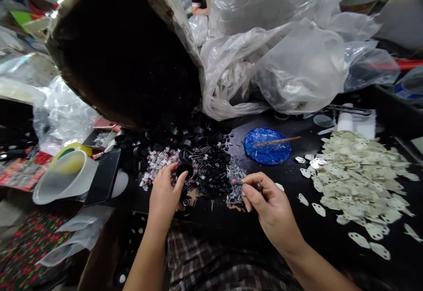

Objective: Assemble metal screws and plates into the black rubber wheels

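Left fingers around a round black part; right fingers tight on a slim, red-tipped rod.

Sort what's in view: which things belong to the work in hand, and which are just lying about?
Likely in the work:
black round part at left hand
red-tipped piece in right hand
black parts pile
grey parts pile

Apparently lying about:
phone
white tub

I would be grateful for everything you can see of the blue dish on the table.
The blue dish is round, shallow and glossy, plastic by its look, with whitish smears inside. It lies on the black table between the grey pieces and the heap of pale plates. A brown stick rests across it, one end past the right rim. The right hand is near, not touching.
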{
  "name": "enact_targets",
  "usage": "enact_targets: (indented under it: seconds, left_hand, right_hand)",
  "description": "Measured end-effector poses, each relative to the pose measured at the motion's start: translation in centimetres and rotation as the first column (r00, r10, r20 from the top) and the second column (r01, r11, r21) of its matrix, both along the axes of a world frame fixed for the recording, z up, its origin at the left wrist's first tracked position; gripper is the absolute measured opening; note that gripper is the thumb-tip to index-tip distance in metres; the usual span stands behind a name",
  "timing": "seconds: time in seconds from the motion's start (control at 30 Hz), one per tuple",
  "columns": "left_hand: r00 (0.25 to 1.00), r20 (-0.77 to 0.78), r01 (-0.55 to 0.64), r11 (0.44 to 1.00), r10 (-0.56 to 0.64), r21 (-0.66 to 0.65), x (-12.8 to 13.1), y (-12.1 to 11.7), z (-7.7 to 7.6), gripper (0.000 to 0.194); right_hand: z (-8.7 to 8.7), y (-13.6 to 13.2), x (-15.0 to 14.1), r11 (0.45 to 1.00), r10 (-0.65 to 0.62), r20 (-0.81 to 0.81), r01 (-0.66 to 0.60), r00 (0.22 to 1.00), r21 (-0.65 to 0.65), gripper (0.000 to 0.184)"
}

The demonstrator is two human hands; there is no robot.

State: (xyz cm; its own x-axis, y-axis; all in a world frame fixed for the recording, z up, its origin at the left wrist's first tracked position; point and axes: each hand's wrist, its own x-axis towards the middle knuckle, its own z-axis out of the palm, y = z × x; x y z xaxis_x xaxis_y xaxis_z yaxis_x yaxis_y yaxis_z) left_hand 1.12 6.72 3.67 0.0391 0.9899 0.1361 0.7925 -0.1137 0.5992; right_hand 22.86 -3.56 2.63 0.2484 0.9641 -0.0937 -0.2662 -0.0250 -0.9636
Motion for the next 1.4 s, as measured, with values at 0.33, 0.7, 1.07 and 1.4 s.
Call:
enact_targets:
  seconds: [0.33,0.7,1.07,1.4]
  left_hand:
    - [0.937,0.333,-0.074,0.992,0.105,-0.105,0.8,-0.3,0.0,0.032]
    - [0.193,0.903,0.180,0.891,0.383,-0.416,6.0,-4.3,2.5,0.027]
    - [0.234,0.835,0.157,0.828,0.498,-0.537,7.2,-5.1,0.9,0.028]
    - [0.219,0.782,0.138,0.775,0.583,-0.617,5.9,-5.5,0.5,0.030]
  right_hand:
    - [0.5,0.3,-0.4,0.999,0.041,0.015,-0.041,0.999,-0.023,0.016]
    - [1.3,0.2,1.4,0.998,-0.060,0.151,0.065,0.987,-0.027,0.017]
    - [0.9,1.5,11.1,0.955,-0.133,0.759,0.288,0.638,-0.075,0.022]
    - [1.3,5.0,10.7,0.953,0.036,0.974,0.286,0.222,-0.100,0.012]
